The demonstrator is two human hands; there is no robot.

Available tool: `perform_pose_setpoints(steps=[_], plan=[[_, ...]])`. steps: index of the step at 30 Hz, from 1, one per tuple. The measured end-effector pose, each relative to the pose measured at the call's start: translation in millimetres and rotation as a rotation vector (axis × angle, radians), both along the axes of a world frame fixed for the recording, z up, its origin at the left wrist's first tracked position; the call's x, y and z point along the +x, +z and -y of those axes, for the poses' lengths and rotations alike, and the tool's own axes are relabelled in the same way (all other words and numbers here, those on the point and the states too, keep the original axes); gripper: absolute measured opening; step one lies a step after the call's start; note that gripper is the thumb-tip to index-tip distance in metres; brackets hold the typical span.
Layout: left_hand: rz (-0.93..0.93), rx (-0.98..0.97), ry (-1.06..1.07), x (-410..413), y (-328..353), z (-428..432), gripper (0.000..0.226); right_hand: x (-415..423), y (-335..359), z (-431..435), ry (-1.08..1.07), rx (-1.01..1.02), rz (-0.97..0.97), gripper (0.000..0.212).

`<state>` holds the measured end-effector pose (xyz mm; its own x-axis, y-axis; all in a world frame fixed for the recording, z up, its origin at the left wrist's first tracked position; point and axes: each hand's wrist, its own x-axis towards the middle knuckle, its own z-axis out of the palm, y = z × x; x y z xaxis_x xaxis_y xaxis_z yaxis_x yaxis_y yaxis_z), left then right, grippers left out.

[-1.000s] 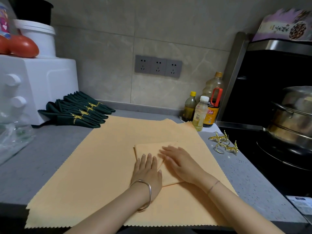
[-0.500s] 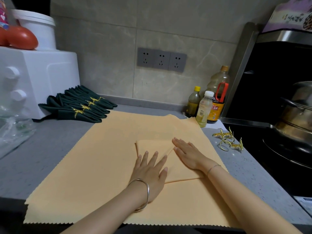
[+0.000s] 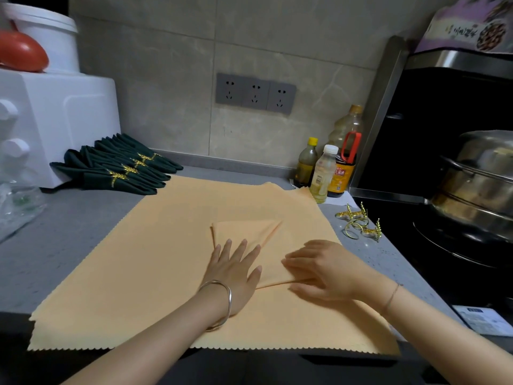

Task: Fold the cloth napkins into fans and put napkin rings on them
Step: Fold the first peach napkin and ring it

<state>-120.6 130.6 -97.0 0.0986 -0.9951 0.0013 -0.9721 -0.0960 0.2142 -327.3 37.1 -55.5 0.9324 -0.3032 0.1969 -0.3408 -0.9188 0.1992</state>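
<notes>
Peach cloth napkin is folded down to a small pointed packet, sitting dead centre on the counter on top of bigger peach cloths spread flat, which I'd guess are the rest of the stack waiting their turn. Both hands are laid flat with straight fingers, not gripping anything: the left hand is splayed on the packet's near left part, and the right hand lies across its near right edge, fingers aimed at 9 o'clock. It looks like they're pressing a crease so the fold holds. I can't tell if the right thumb is tucked under the edge. At 10 o'clock there's a row of dark green napkin fans, each with a gold band, parked out of the way against a white appliance, so those look finished. Loose gold napkin rings sit at 3 o'clock, just beside the cloths, handy for the right hand. As for writing, the dark sauce bottle at 1 o'clock has an orange label with Chinese characters too small to read. The purple package at 2 o'clock has script I can't make out, and the paper slip at 4 o'clock is the same story.
</notes>
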Motion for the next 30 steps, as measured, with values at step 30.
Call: perform_pose_setpoints(steps=[30], plan=[[-0.183, -0.016, 0.022, 1.5, 3.8, 3.3, 0.047, 36.5, -21.9, 47.1, -0.339, 0.373, 0.323, 0.033]])
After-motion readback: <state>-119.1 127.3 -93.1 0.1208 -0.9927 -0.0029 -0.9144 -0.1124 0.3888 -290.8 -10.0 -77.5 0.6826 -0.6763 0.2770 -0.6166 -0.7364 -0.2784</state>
